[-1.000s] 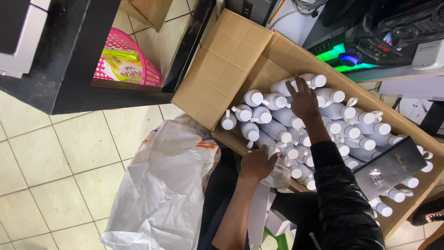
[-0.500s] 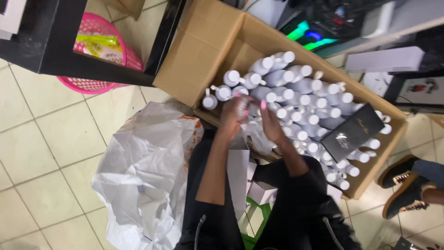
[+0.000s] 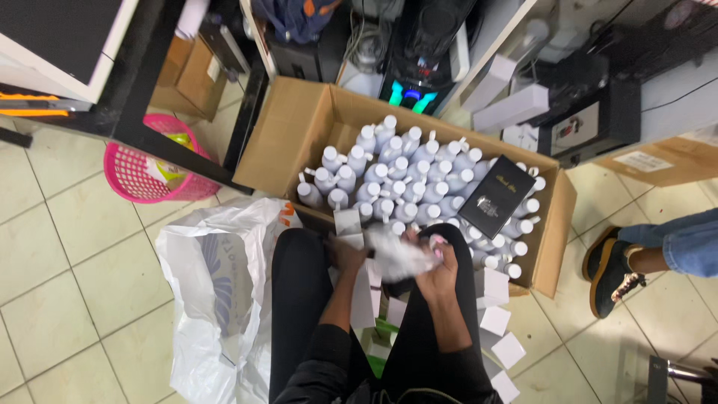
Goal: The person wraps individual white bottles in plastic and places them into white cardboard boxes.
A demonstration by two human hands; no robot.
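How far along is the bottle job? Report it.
Done: a few white boxes lie on the floor by the person's legs. In hand: both hands, left and right, hold one white bottle over the lap. Left: the carton is crowded with bottles.

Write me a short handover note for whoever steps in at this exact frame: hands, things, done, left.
Left hand: at the blurred white bottle over the lap; grip unclear.
Right hand: closed round the same bottle.
Cardboard box ahead on the floor, packed with white bottles; a black box lies on them. Small white boxes by the right knee, white plastic bag to the left.
Done: one bottle out of the box.
Left: many bottles remain inside.
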